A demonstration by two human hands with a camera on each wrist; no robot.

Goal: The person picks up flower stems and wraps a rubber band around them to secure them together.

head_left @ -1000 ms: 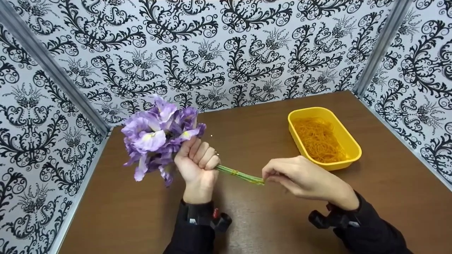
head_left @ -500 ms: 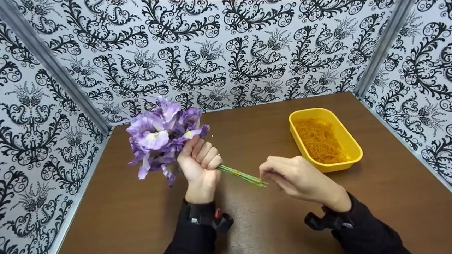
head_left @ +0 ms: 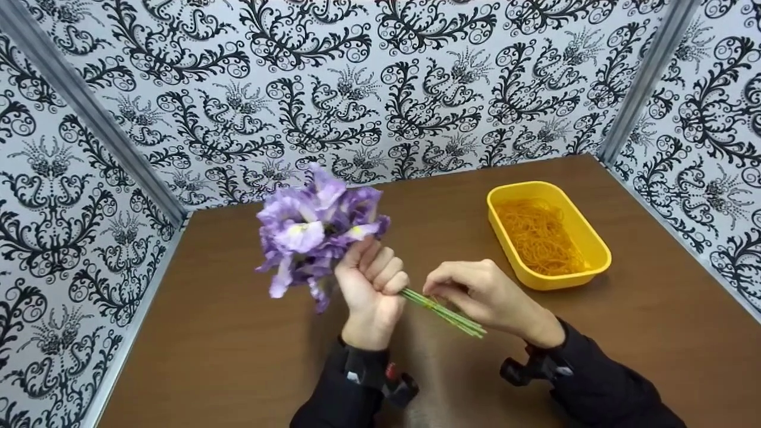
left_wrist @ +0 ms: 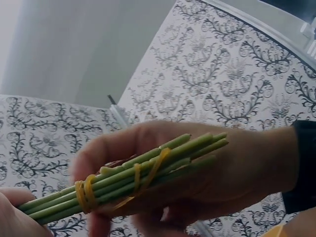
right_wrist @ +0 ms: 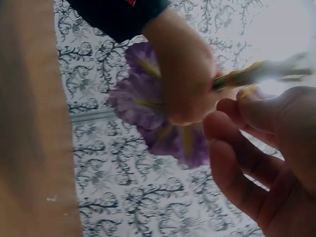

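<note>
My left hand [head_left: 373, 291] grips a bunch of purple artificial irises [head_left: 309, 232] just below the blooms, the stems [left_wrist: 123, 180] slanting out to the right. A yellow rubber band [left_wrist: 85, 195] is wound tightly round the stems near that hand. Farther toward the cut ends, a second rubber band [left_wrist: 153, 173] loops round them more loosely and looks stretched. My right hand [head_left: 490, 297] is close beside the stems, thumb and forefinger pinching a bit of this band, seen as a yellow piece at the fingertips [right_wrist: 249, 106] in the right wrist view.
A yellow plastic tub [head_left: 585, 229] holding many loose rubber bands [head_left: 535, 238] stands at the right on the brown table [head_left: 238, 345]. Patterned black-and-white wall panels [head_left: 380, 89] close in the back and both sides.
The left hand has moved right with the irises. The right hand has shifted left, from the cut stem ends to farther up the stems, closer to the left hand.
</note>
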